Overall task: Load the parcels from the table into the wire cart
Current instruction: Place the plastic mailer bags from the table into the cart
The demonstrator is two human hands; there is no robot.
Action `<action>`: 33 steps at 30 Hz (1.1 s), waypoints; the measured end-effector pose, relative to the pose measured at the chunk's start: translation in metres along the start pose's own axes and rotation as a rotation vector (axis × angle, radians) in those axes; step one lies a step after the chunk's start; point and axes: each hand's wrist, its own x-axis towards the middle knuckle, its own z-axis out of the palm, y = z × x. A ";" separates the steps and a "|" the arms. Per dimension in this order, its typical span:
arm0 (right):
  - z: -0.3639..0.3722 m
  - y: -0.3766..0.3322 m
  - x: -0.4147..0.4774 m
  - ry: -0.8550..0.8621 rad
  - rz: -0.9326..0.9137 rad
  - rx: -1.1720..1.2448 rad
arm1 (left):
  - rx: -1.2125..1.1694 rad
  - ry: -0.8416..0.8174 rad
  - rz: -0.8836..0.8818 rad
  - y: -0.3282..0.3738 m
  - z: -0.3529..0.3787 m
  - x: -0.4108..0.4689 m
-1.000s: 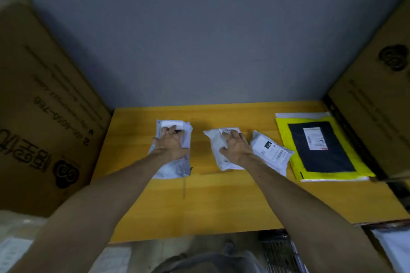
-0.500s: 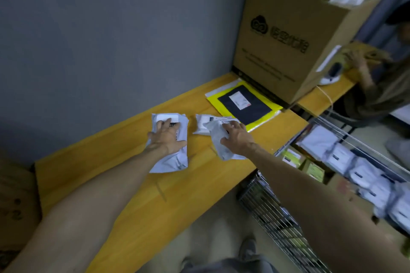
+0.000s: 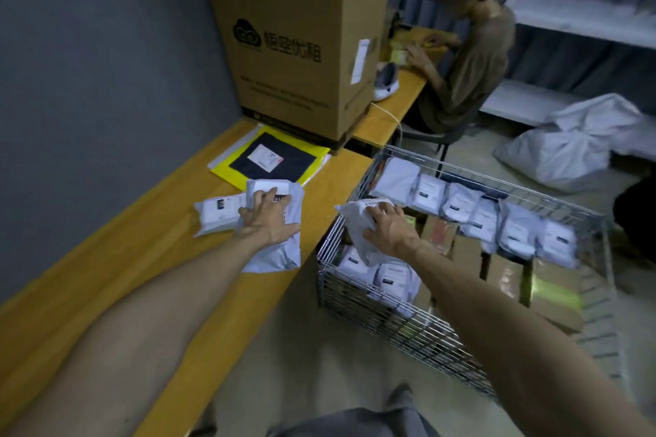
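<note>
My left hand [image 3: 268, 222] grips a pale grey mailer parcel [image 3: 280, 255] near the right edge of the yellow wooden table [image 3: 142, 259]. Beside it lies a small white parcel [image 3: 216, 213] with a label. Further back lies a flat yellow and dark envelope [image 3: 269, 160]. My right hand [image 3: 388, 231] holds a white parcel [image 3: 358, 223] with a barcode label above the left end of the wire cart [image 3: 390, 319]. Several white parcels and cardboard boxes fill the cart.
A large cardboard box [image 3: 298, 46] stands on the table's far end. A seated person [image 3: 461, 57] works at the desk beyond it. White sacks [image 3: 568, 149] lie on the floor by a white shelf [image 3: 585, 18]. The grey wall runs along the table's left.
My view has swung right to the cart. My right hand has lifted its white parcel off the table and carried it over the cart. My left hand has slid its grey mailer towards the table's edge.
</note>
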 end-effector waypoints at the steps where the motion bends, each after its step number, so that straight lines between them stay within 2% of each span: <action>1: -0.003 0.022 -0.006 0.001 0.026 0.000 | -0.001 -0.012 0.030 0.023 0.004 0.006; 8: -0.029 0.164 -0.037 -0.008 0.163 0.028 | 0.038 -0.076 0.157 0.182 0.024 0.035; 14: -0.033 0.242 -0.067 0.021 0.295 0.084 | 0.073 -0.093 0.263 0.265 0.043 0.048; 24: -0.023 0.289 -0.076 0.041 0.411 0.130 | 0.126 -0.140 0.366 0.314 0.069 0.084; 33: -0.020 0.288 -0.022 -0.023 0.502 0.136 | 0.113 -0.222 0.424 0.317 0.089 0.164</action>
